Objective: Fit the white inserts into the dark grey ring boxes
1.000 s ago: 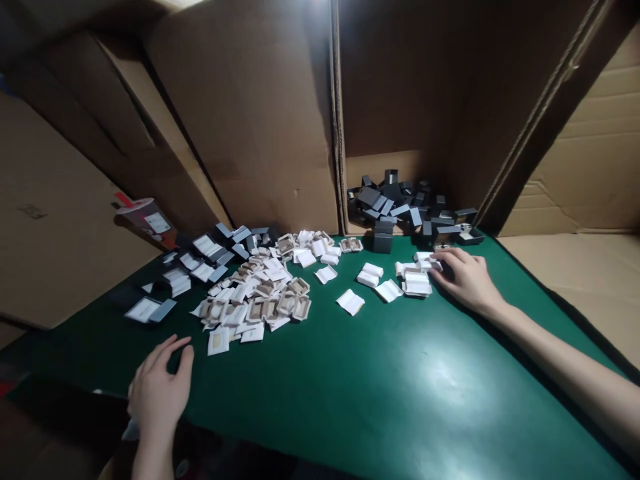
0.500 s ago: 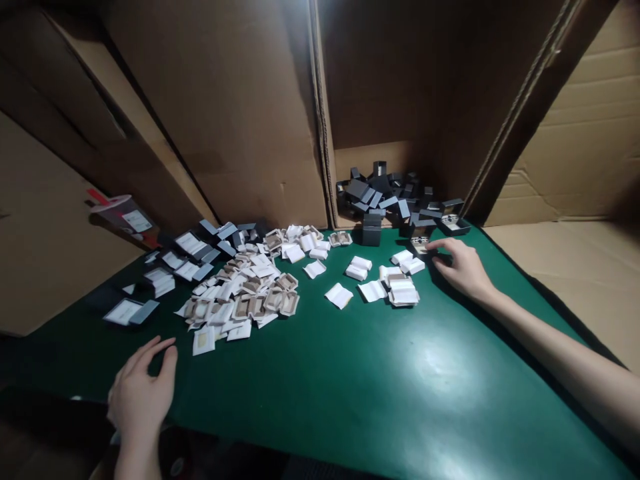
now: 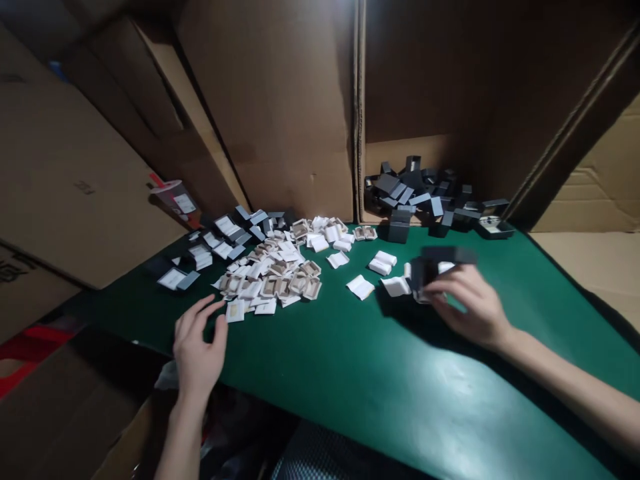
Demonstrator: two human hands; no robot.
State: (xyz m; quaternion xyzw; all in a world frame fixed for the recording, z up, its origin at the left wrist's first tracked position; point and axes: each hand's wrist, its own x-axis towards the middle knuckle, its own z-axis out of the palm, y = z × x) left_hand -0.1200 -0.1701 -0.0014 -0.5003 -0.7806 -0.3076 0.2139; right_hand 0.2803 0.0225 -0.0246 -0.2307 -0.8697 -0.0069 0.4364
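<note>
My right hand (image 3: pixel 467 303) grips a small black box (image 3: pixel 427 270), held above the table with its lid up; motion blurs it and my fingers hide part of it. Beneath and behind the box, some white paper inserts (image 3: pixel 397 286) are partly covered. At the left, my left hand (image 3: pixel 200 340) hovers by the table's front edge, fingers apart and holding nothing. Just beyond its fingertips lies a flat white insert (image 3: pixel 235 310), at the near edge of a heap of white and grey-brown inserts (image 3: pixel 273 270).
Black boxes pile up (image 3: pixel 413 187) inside a cardboard compartment at the back right. More open black boxes (image 3: pixel 220 237) lie at the back left, near a cup (image 3: pixel 175 200) with a red top. Cardboard walls (image 3: pixel 280 120) bound the green table (image 3: pixel 320 360).
My right hand has lifted a black box from the back right and brought it nearer. My left hand has moved closer to the insert heap. The view has swung left.
</note>
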